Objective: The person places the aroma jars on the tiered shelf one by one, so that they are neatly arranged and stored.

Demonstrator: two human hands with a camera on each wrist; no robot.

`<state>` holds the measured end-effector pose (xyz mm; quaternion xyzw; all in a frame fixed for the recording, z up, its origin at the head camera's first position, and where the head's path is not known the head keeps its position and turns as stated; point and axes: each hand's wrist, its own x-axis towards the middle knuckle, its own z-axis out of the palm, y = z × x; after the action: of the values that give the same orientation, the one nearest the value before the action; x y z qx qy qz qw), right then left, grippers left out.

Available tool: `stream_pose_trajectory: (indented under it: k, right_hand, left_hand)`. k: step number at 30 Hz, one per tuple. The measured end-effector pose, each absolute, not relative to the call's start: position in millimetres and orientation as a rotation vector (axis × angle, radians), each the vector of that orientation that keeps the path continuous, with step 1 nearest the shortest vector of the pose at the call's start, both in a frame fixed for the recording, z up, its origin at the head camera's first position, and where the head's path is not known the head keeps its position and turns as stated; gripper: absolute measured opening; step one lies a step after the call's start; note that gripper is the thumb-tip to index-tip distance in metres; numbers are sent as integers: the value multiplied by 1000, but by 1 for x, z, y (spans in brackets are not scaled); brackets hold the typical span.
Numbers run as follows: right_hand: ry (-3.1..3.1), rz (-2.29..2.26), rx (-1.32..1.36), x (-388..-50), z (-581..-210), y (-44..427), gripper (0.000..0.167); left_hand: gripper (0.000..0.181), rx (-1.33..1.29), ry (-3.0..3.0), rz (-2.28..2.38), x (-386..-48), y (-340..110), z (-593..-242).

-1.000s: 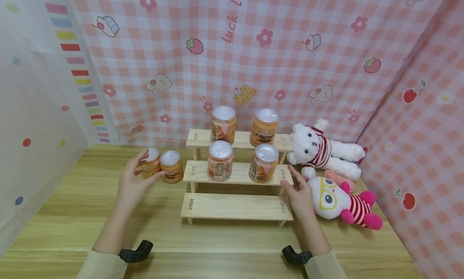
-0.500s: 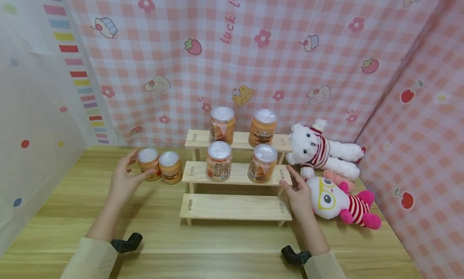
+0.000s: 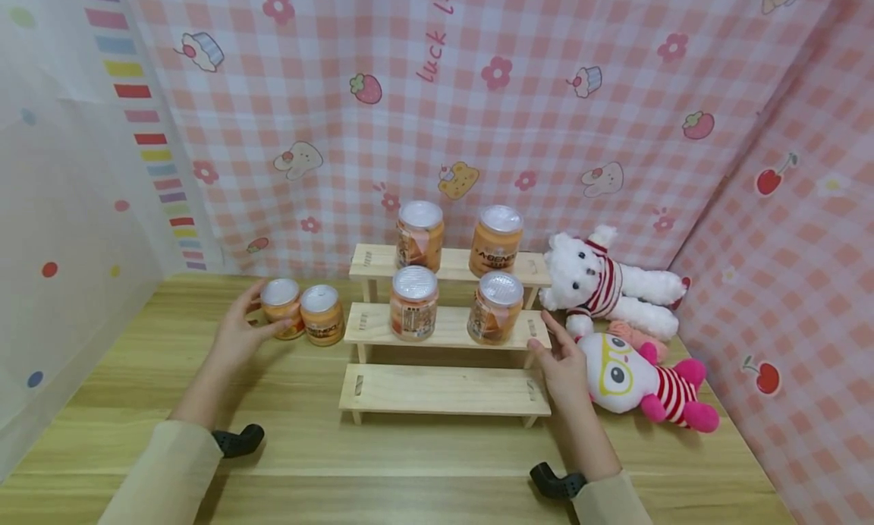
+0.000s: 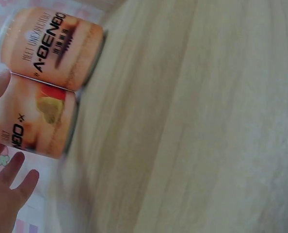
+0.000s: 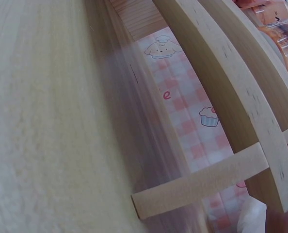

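Note:
My left hand (image 3: 235, 331) is around the left of two orange-labelled cans with silver lids. Its thumb reaches across the front of that can (image 3: 283, 312), and its fingers extend along the far side. The second can (image 3: 324, 320) stands directly beside it. In the left wrist view, both cans (image 4: 61, 39) are upright on the table, and the hand's lower fingers (image 4: 25, 187) are spread apart. My right hand (image 3: 565, 369) rests its thumb and forefinger at the right end of the three-step wooden rack (image 3: 444, 392); its other fingers are hidden.
Two cans (image 3: 414, 312) stand on the middle step and two more (image 3: 497, 244) on the top step. A white plush bear (image 3: 576, 271) and a pink-and-white plush doll (image 3: 617, 366) lie right of the rack. A checked cloth (image 3: 410, 130) hangs behind.
My left hand first drew back left from the pair of cans, then moved in closer around the left can. The right hand has kept its place at the rack.

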<state>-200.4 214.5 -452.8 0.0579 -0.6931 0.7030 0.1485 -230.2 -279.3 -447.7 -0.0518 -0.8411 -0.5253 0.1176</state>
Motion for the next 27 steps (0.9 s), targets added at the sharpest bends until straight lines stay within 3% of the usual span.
stream_pose_trajectory:
  k: [10, 27]
  right_hand:
    - [-2000, 2006, 160, -199, -453, 214, 53]
    - [-2000, 2021, 131, -199, -450, 214, 53]
  left_hand:
    - [90, -101, -2455, -1679, -232, -277, -455]
    - [81, -25, -2387, -1606, -233, -271, -457]
